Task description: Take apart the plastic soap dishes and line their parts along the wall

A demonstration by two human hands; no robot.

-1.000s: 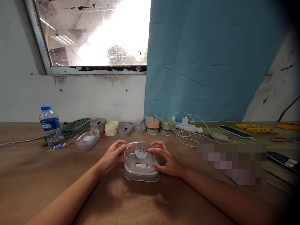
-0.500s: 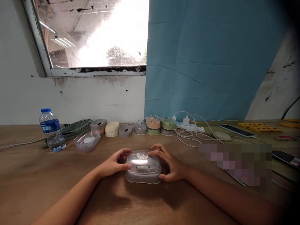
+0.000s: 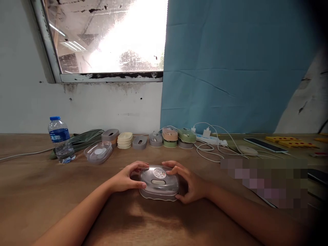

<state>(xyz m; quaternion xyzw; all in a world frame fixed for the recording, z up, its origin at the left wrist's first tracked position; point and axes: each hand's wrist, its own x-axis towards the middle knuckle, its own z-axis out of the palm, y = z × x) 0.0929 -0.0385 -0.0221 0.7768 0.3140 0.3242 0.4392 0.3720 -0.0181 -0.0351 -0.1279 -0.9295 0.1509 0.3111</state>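
Observation:
A grey soap box with a clear lid (image 3: pixel 159 182) lies on the wooden table (image 3: pixel 38 191) in front of me. The lid sits flat on the base and carries a round sticker on top. My left hand (image 3: pixel 126 177) grips the box's left side with curled fingers. On the right side, my right hand (image 3: pixel 190 182) wraps round it, thumb low at the front edge.
A water bottle (image 3: pixel 60 139), a green pouch (image 3: pixel 84 138) and a loose clear lid (image 3: pixel 98 151) lie at the left. A row of grey, cream, peach and green soap boxes (image 3: pixel 153 138) lines the wall. White chargers and cables (image 3: pixel 212 143), a phone (image 3: pixel 260 144) and yellow pieces (image 3: pixel 289 141) lie at the right.
The clear lid, tilted up a second ago, has come down flat onto the grey base. Both hands dropped with it and now clasp the box's sides.

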